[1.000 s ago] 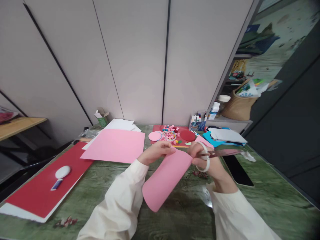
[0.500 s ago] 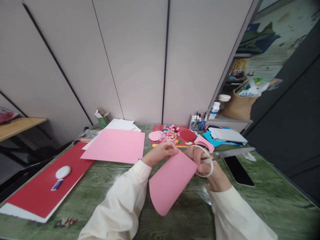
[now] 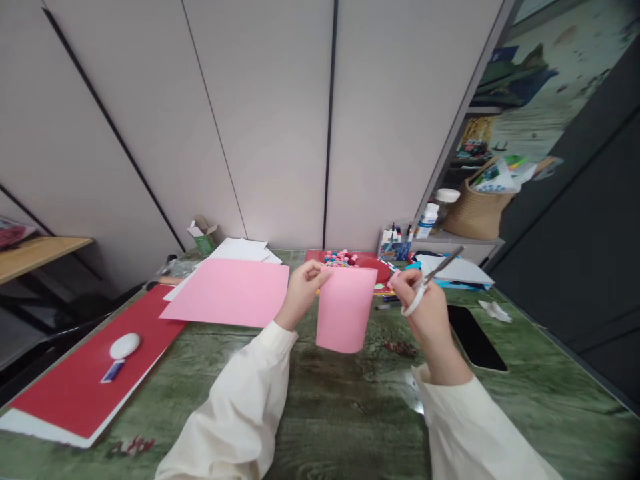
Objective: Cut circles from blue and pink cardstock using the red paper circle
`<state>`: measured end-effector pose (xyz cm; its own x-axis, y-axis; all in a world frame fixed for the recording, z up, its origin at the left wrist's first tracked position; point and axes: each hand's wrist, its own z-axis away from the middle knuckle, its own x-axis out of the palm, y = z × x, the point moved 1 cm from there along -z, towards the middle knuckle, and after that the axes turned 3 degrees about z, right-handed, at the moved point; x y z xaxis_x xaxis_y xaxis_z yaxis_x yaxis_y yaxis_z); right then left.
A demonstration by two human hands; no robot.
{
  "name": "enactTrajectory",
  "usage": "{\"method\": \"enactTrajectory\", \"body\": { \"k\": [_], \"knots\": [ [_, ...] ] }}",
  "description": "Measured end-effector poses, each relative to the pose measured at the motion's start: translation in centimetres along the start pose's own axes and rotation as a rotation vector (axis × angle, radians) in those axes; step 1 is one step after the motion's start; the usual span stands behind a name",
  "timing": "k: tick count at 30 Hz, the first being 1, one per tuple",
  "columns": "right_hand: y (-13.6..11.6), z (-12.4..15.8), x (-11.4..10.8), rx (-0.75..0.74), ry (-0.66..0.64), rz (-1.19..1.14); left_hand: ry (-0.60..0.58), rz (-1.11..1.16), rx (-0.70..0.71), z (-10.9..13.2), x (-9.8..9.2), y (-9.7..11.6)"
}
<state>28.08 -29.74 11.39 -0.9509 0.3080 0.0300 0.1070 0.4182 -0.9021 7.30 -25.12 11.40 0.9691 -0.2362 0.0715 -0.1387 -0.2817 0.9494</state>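
Observation:
My left hand (image 3: 301,293) pinches the upper left corner of a pink sheet of paper (image 3: 345,313). The sheet hangs upright above the table, its lower edge slightly curved. To its right, apart from it, my right hand (image 3: 425,310) is closed around a pair of scissors (image 3: 447,262) with white handles; the blades point up and away to the right. A bit of pink paper (image 3: 395,278) shows at my right fingertips; whether they grip it I cannot tell. Behind the hanging sheet, small pink pieces (image 3: 341,256) and a red disc (image 3: 376,269) are partly hidden.
A larger pink sheet (image 3: 233,290) lies on white paper to the left. Nearer is a red sheet (image 3: 100,360) bearing a white oval object (image 3: 125,346). On the right lie a phone (image 3: 477,338) and a crumpled tissue (image 3: 495,311). A pen box (image 3: 395,245) stands by the wall.
My right hand has let go of the pink sheet and moved up and right with the scissors. The sheet, held by my left hand, has swung upright and moved away from me.

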Motion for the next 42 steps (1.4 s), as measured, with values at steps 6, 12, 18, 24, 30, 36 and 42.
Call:
{"method": "enactTrajectory", "body": {
  "k": [6, 12, 18, 24, 30, 36, 42],
  "knots": [
    [0.3, 0.2, 0.8, 0.161, -0.202, 0.049, 0.031, -0.122, 0.128, 0.9, 0.5, 1.5],
    [0.4, 0.4, 0.8, 0.147, -0.195, 0.106, 0.003, -0.185, 0.142, 1.5, 0.6, 2.1],
    [-0.6, 0.8, 0.0, 0.140, -0.207, 0.104, -0.014, -0.167, 0.140, 2.3, 0.8, 3.4],
    [-2.2, 1.3, 0.1, 0.173, -0.219, 0.086, 0.054, -0.167, 0.164, 3.1, 1.0, 4.2],
    [-3.0, 1.5, -0.2, 0.173, -0.215, 0.139, 0.069, -0.157, 0.173, 3.3, 0.9, 4.5],
    [-3.0, 1.4, -0.6, 0.071, -0.146, 0.164, 0.048, -0.171, 0.165, 3.0, 0.7, 4.5],
    [-3.4, 1.7, -0.6, -0.028, -0.119, 0.208, 0.063, -0.163, 0.171, 3.0, 0.6, 4.4]
  ]
}}
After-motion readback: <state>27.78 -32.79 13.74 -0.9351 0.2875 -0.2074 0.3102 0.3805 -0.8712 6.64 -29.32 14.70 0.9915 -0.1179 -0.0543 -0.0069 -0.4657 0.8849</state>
